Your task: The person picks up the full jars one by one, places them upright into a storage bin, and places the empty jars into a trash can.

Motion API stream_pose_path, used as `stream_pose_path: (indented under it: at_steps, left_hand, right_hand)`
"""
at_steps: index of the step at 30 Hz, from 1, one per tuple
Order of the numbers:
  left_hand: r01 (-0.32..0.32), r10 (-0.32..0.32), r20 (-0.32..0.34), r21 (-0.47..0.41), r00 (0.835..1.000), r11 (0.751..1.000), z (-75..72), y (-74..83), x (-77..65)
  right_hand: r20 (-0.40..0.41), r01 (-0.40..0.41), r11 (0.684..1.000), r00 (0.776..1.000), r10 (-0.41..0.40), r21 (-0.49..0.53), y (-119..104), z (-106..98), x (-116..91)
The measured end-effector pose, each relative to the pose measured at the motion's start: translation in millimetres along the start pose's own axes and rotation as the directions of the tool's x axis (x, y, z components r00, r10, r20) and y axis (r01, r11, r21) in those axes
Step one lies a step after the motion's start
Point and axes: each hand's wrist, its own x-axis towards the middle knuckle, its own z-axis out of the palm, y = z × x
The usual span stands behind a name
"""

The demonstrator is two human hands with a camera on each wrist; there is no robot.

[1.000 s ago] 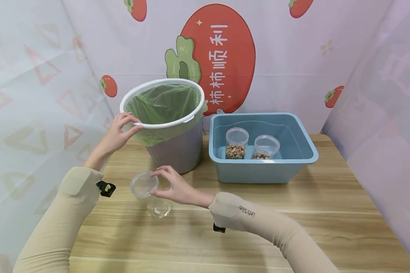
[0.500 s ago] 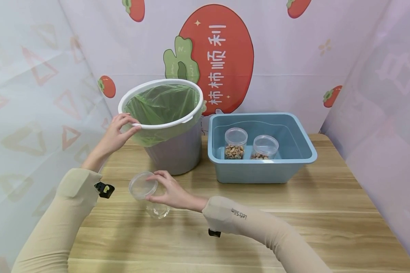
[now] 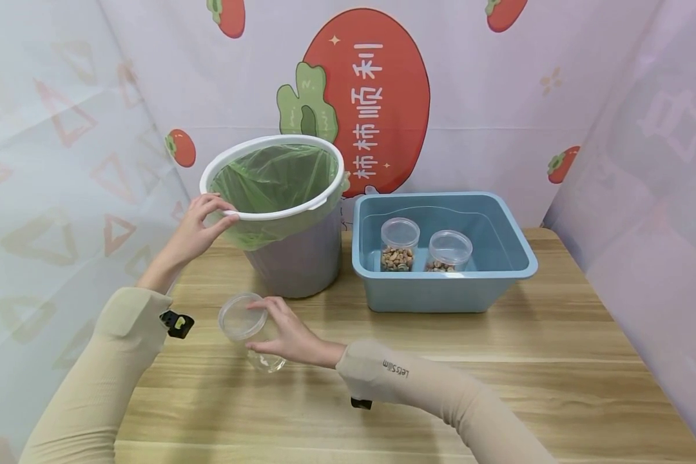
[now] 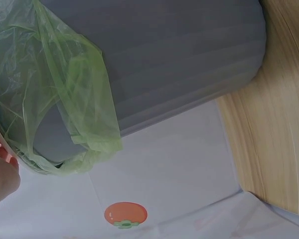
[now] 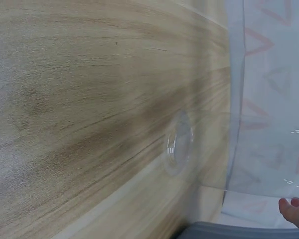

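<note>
My left hand (image 3: 194, 232) holds the white rim (image 3: 267, 213) of a grey trash can lined with a green bag, thumb at the front and fingers over the edge. In the left wrist view, a few fingers (image 4: 1, 169) show at that rim. My right hand (image 3: 287, 335) curls round the upper side of a clear plastic jar (image 3: 236, 317) standing on the table before the can. No contents show in this jar; whether a lid is on it I cannot tell. In the right wrist view, the jar's round base (image 5: 179, 144) is on the wood, and fingertips (image 5: 290, 206) touch its upper end.
Right of the trash can (image 3: 296, 261) stands a blue plastic basin (image 3: 429, 293). Inside are two clear jars partly filled with brown nuts or beans, the left jar (image 3: 399, 248) and the right jar (image 3: 449, 251). Printed curtains surround the wooden table (image 3: 499, 386).
My right hand has slid slightly left and down along the jar, its thumb now lower on the side. The jar and my left hand have stayed in place.
</note>
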Motion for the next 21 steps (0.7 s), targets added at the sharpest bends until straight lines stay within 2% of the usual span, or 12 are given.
stream_pose_path:
  at_steps: [12,21]
  left_hand:
    - [0.015,-0.015,0.007,0.002,1.000,1.000,-0.5,0.7,-0.4]
    - [0.018,-0.018,0.008,-0.004,1.000,1.000,-0.6,1.3,-0.6]
  right_hand:
    - [-0.047,0.054,0.999,0.997,-0.054,0.006,2.9,6.5,-1.0]
    - [-0.137,0.109,0.994,0.985,-0.109,-0.006,6.9,2.4,-3.5]
